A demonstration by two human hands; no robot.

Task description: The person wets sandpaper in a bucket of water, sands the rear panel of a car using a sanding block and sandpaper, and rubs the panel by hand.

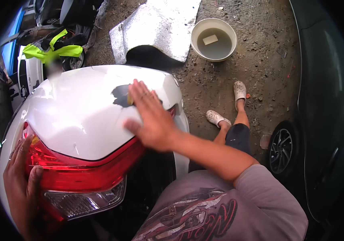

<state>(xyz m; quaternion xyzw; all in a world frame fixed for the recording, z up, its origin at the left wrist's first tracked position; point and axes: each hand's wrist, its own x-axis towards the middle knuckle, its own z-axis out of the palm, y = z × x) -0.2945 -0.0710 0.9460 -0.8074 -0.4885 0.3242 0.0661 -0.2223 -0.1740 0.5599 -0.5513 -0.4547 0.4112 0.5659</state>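
Observation:
My right hand (pixel 152 116) lies with its fingers stretched out on the white rear body panel (pixel 79 108) of a car. A yellowish-brown pad (pixel 130 98) shows at the edge of its fingers, mostly hidden beneath them. Under and beside the fingertips is a dark grey patch (pixel 119 95) with an uneven outline. My left hand (pixel 21 176) rests with fingers apart at the left end of the red tail light (pixel 83 176), holding nothing. Below the red lens sits a clear lamp section (pixel 87 201).
A white bucket (pixel 194 46) of cloudy water holds a pale rectangular block (pixel 210 39). Silvery sheeting (pixel 156 28) lies on the rough dirt ground. A dark car (pixel 328 100) stands at right. A bright yellow-green garment (pixel 69 51) shows beyond the panel, beside a blurred spot.

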